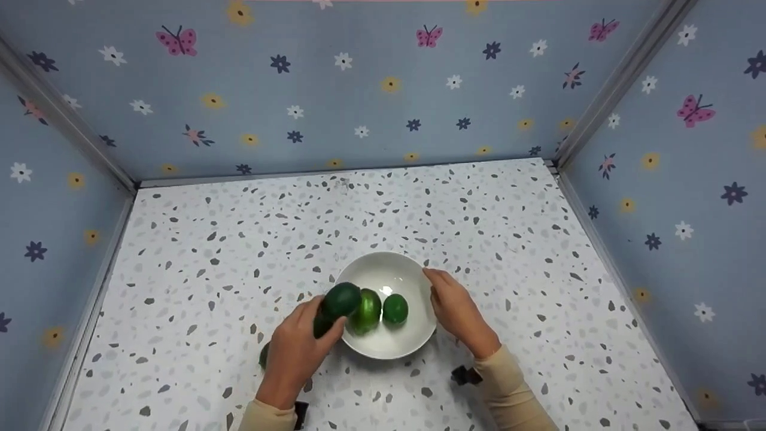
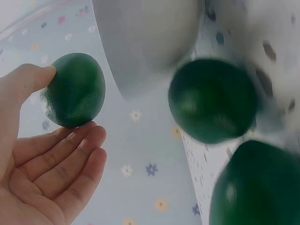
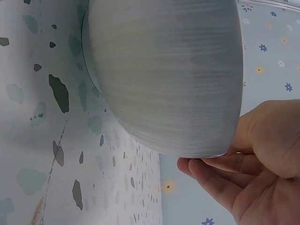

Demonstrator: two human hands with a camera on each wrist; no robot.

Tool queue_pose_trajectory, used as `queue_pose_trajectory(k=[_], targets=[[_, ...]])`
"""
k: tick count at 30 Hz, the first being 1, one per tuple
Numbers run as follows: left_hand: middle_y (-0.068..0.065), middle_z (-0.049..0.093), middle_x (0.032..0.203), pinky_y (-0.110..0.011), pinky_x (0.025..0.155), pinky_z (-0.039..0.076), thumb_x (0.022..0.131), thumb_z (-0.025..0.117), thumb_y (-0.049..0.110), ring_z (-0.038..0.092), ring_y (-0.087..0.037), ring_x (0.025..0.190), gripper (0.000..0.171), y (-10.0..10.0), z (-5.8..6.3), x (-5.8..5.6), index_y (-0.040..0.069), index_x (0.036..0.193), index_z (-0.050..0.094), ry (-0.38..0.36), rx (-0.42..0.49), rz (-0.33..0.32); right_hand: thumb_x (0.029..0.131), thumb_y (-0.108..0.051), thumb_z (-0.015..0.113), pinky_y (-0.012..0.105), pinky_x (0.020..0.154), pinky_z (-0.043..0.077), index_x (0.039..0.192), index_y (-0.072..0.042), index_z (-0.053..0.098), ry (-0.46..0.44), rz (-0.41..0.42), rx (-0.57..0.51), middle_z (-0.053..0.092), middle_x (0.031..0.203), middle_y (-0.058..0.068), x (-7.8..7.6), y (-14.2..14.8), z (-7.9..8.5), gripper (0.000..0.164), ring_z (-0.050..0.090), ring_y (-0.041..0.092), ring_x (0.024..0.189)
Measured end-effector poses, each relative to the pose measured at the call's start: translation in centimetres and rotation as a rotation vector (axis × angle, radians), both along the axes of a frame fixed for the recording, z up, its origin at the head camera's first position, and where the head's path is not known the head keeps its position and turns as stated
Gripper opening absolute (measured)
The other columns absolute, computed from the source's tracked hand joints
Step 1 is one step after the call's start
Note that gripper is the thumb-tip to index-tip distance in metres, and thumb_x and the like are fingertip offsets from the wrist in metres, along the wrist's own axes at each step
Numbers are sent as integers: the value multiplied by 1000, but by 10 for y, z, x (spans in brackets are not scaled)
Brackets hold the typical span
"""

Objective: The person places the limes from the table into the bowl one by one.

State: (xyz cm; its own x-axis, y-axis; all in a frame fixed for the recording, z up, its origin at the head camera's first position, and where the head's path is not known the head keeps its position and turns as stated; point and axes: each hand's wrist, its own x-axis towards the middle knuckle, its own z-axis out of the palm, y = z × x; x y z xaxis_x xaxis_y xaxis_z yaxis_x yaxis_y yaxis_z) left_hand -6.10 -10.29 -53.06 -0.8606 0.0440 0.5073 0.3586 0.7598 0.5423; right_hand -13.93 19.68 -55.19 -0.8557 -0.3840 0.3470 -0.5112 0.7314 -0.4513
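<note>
My left hand (image 1: 297,344) pinches a dark green, smooth oval fruit (image 1: 342,299) between thumb and fingertips, at the left rim of a white bowl (image 1: 383,349). In the left wrist view the held fruit (image 2: 75,90) looks like a lime or small avocado; I cannot tell which. Inside the bowl lie a glossy lighter green fruit (image 1: 367,312) and a smaller green one (image 1: 395,310). My right hand (image 1: 459,308) holds the bowl's right rim, its fingertips against the outer wall in the right wrist view and its thumb partly hidden.
Two more green fruits, one nearer (image 2: 258,187) and one farther (image 2: 213,101), are outside the bowl on its left side. The white speckled table (image 1: 383,209) is bounded by blue flower-patterned walls (image 1: 335,84) at the back and both sides.
</note>
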Motion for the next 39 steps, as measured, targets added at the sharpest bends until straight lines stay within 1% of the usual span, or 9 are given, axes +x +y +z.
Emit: queue_pose_trajectory(k=[4, 11, 16, 24, 27, 30, 34, 39], targets=[[-17, 70, 101, -41, 71, 59, 83, 83, 32, 71, -30, 86, 52, 10, 0, 3, -6, 115, 68, 4, -31, -47, 94, 9, 57, 40, 96, 51, 133, 8, 57, -14, -4, 2, 62, 123, 20, -1, -1, 0, 39, 62, 34, 115], [-14, 71, 99, -38, 73, 59, 80, 83, 34, 70, -27, 85, 51, 22, -3, 9, -4, 112, 70, 5, -88, -104, 93, 9, 58, 42, 95, 51, 132, 7, 57, -13, -3, 0, 62, 122, 20, 0, -1, -1, 39, 62, 35, 114], [-13, 72, 101, -38, 74, 58, 79, 84, 37, 70, -27, 86, 53, 27, -5, 10, -2, 112, 71, -1, -114, -117, 94, 9, 58, 42, 95, 52, 132, 7, 57, -4, -5, 4, 62, 122, 20, 0, -1, -1, 39, 62, 35, 114], [-10, 73, 98, -37, 73, 58, 77, 84, 37, 70, -24, 85, 49, 31, -10, 10, 1, 108, 72, 47, -142, -148, 94, 10, 59, 42, 94, 52, 130, 7, 59, 24, -3, 8, 63, 120, 19, 0, -1, -2, 36, 62, 34, 114], [-9, 73, 97, -37, 72, 58, 76, 84, 37, 70, -24, 83, 48, 33, -12, 9, 2, 107, 72, 54, -155, -150, 93, 10, 59, 43, 94, 52, 130, 7, 59, 19, -2, 6, 63, 121, 20, 0, -1, -1, 37, 62, 34, 114], [-9, 72, 94, -38, 72, 57, 76, 84, 37, 69, -25, 82, 47, 35, -12, 7, 2, 105, 72, 59, -174, -153, 94, 9, 58, 43, 95, 51, 131, 7, 59, -7, -13, 8, 62, 122, 20, 0, 0, 0, 37, 62, 34, 114], [-11, 71, 90, -40, 73, 56, 75, 84, 36, 68, -27, 81, 47, 38, -10, 4, 1, 104, 72, 42, -204, -156, 95, 8, 56, 42, 96, 51, 133, 5, 58, -44, -24, 17, 62, 123, 19, 1, -1, 1, 38, 62, 34, 115], [-12, 70, 89, -40, 73, 55, 77, 81, 38, 66, -27, 80, 47, 43, -9, 0, 0, 103, 72, -32, -265, -172, 95, 7, 56, 41, 96, 51, 134, 5, 58, -43, -15, 15, 62, 123, 19, 1, 0, 1, 39, 62, 33, 115]])
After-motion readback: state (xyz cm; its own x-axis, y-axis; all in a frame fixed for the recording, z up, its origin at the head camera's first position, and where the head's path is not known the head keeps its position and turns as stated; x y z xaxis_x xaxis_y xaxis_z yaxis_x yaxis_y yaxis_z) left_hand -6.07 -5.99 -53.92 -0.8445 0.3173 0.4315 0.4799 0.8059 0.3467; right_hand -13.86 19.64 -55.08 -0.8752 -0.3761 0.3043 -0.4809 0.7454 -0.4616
